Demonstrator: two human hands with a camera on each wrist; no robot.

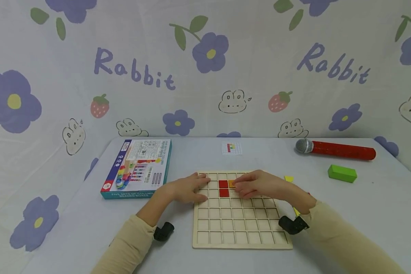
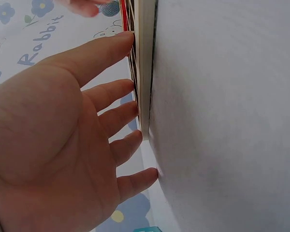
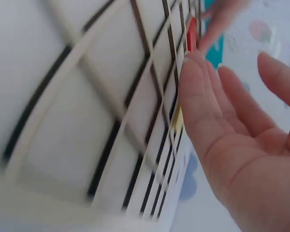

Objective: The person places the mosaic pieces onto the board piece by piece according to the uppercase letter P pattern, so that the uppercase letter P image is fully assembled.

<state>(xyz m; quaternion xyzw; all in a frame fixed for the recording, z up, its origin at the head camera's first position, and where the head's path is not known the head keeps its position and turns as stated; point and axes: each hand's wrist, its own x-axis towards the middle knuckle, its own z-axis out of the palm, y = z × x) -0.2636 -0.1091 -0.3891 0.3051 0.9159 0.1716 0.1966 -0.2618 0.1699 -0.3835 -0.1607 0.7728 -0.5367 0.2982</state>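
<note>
My left hand [image 1: 188, 189] rests along the left rim of a wooden grid board [image 1: 246, 246], fingers spread. In the left wrist view its thumb and fingertips [image 2: 128, 89] touch the board's edge. Two red square tiles [image 1: 224, 192] lie in neighbouring cells, one above the other. Right of the upper one is an orange square tile [image 1: 231, 183], partly covered by my right hand [image 1: 254, 184], which pinches it at the fingertips. In the right wrist view the thumb and forefinger are close together at the board; the hand hides the orange tile there.
A boxed bead set [image 1: 137, 171] lies at left. Behind the board is a small pattern card [image 1: 231, 148]. A red microphone [image 1: 342, 150] and a green block [image 1: 342, 173] are at right. Yellow pieces [image 1: 289, 178] lie beside the board, partly behind the right arm.
</note>
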